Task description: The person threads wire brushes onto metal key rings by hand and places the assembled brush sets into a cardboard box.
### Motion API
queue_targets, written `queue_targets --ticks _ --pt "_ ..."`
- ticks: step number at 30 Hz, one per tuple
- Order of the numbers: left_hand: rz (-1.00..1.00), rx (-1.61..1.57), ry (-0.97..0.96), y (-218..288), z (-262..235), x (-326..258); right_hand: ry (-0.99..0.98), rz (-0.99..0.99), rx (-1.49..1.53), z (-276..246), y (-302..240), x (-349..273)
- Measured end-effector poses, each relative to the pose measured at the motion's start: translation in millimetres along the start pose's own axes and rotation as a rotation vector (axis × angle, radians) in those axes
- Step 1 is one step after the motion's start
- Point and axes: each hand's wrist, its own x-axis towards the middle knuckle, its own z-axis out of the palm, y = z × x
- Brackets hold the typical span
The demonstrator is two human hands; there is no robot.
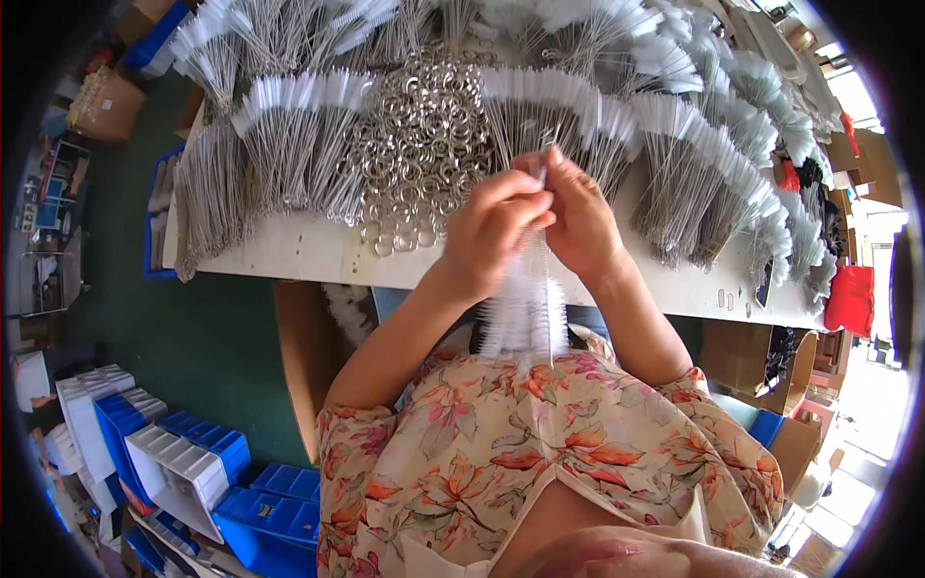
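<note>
Both hands meet above the front edge of the white table (308, 241). Closed fingers of my left hand (491, 231) grip the wire stems of a few small brushes, whose white bristles (525, 313) hang down before my body, slightly blurred. My right hand (583, 217) pinches the same stems near their upper ends, thumb and fingertips together. Whether a ring sits at the fingertips I cannot tell. Just left of the hands lies a heap of shiny metal split rings (424, 135). Behind them, wire-stemmed brushes (540, 96) lie in rows.
More brush bundles lie to the left (289, 135) and right (684, 173) on the table. A red bag (850, 301) hangs by the right end. Blue and white plastic bins (260, 520) stand at lower left. An open cardboard box (299, 366) is under the table.
</note>
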Motion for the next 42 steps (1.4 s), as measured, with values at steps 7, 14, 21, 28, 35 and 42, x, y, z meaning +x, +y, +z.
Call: queue_targets --ticks 7,14,21,28,35,42 --pt "0.028 0.338 -0.176 -4 1 -44 -0.115 0.096 -0.813 -22 -77 -33" --pt "-0.305 0.189 -0.342 -18 -17 -90 -0.423 0.075 -2.531 -65 -11 -83" --pt "-0.125 0.184 -0.253 -8 -15 -80 -0.276 0.445 -1.139 -29 3 -61" --pt "0.165 0.774 -0.27 -37 -68 -2 -0.238 0.278 -1.548 -55 -17 -60" --pt "0.195 0.881 -0.517 -58 -96 32 -0.159 -0.11 -1.77 -54 0 -59" --pt "-0.41 0.544 -0.059 -35 -79 23 -0.112 -0.127 -1.113 -6 -11 -15"
